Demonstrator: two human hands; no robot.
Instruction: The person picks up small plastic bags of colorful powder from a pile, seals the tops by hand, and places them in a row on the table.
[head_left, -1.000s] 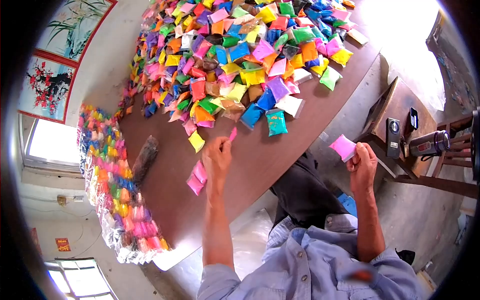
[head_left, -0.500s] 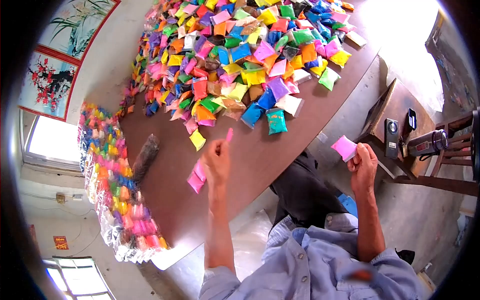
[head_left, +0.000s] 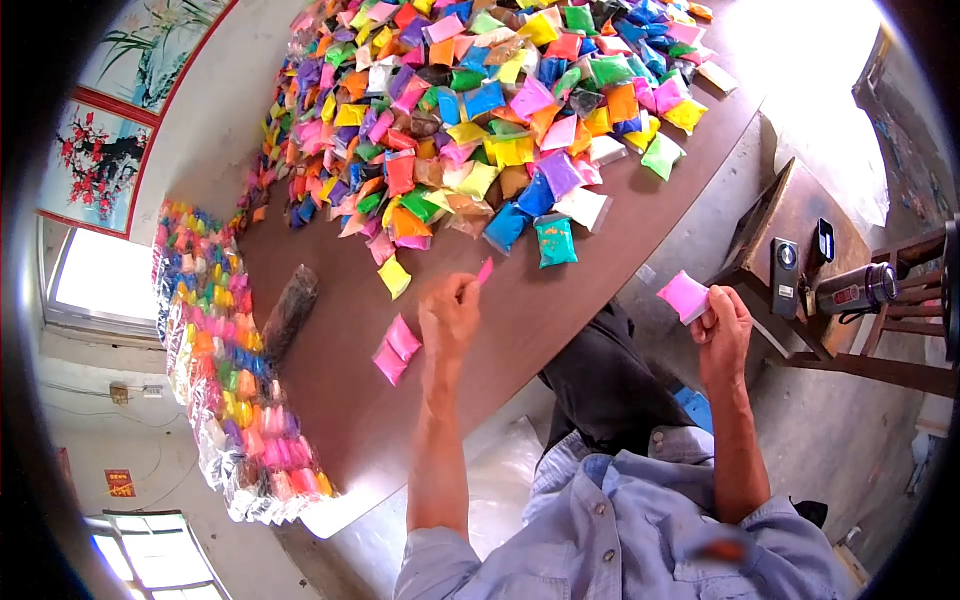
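1. Pink plastic is held in both hands. We note the left hand (head_left: 450, 318) raised over the near part of the brown table (head_left: 560, 300). Its thumb and fingers are pinched shut on a narrow pink item (head_left: 485, 270) that sticks up and to the right from the fingertips. We cannot tell whether this is a packet seen edge-on.
2. We find the right hand (head_left: 722, 325) off the table's right edge, above the person's lap. Its fingers are closed on the lower corner of a pink packet (head_left: 685, 297), which is held clear of the table.
3. Two loose pink packets (head_left: 395, 350) lie on the table just left of the left hand. They touch each other but not the hand.
4. A heap of coloured packets (head_left: 500, 120) covers the far part of the table. A yellow packet (head_left: 394, 277) and a teal packet (head_left: 555, 242) lie at its near fringe, both apart from the left hand.
5. We record a dark bundle (head_left: 290, 312) further left, and a band of bagged coloured packets (head_left: 225, 380) along the left edge.
6. At the right stands a wooden stand (head_left: 800, 200) bearing a phone (head_left: 824, 240) and a black device (head_left: 785, 277), with a metal flask (head_left: 855, 290) just beside them.
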